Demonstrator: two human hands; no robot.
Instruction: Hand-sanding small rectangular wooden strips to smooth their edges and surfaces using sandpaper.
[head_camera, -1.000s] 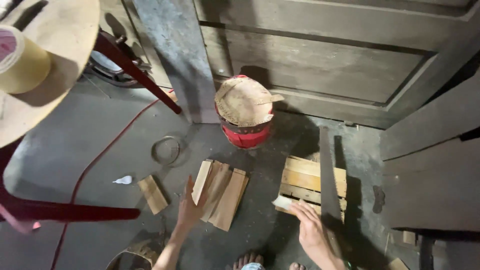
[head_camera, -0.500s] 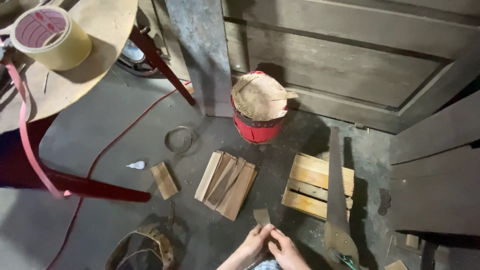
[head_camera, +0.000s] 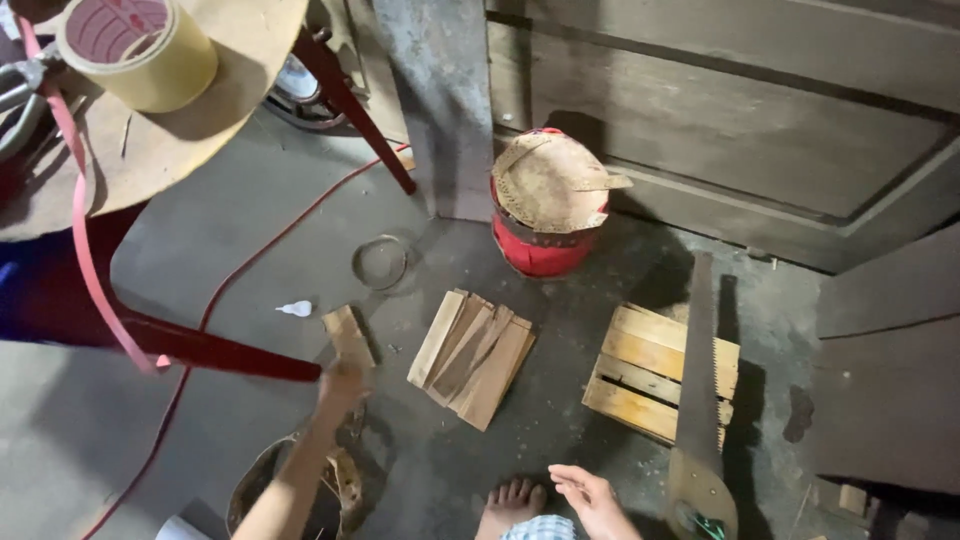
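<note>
— While the camera looks down at the floor, what sits at upper left of the frame?

— One tape roll (head_camera: 140, 45), yellow with a red printed face, lying on a tan round board (head_camera: 170, 130). Red legs (head_camera: 350, 95) run under the board, and a pink strap (head_camera: 85, 240) hangs down at the left edge.

— And the wood, counted?

— One small block (head_camera: 347, 335) left of centre. One fanned stack of thin slats (head_camera: 472, 357) at centre; I make out about five, though the overlap makes the count unsure. One slatted frame (head_camera: 640, 375) at right, with one saw (head_camera: 697, 400) laid across it, handle at the lower edge.

— Anything else?

— One red bucket (head_camera: 540, 245) at upper centre, covered by a ragged brown lid (head_camera: 550, 180). One wire ring (head_camera: 381, 262), one red cord (head_camera: 250, 270), one white scrap (head_camera: 295, 308), one bare foot (head_camera: 512, 500) at bottom centre.

— Where is the block against the hands?

— It lies just above the left hand (head_camera: 340, 385), whose fingers reach its near end; blur hides whether they close on it. The right hand (head_camera: 590, 495), at bottom centre-right, hangs open and empty, well apart from the block.
</note>
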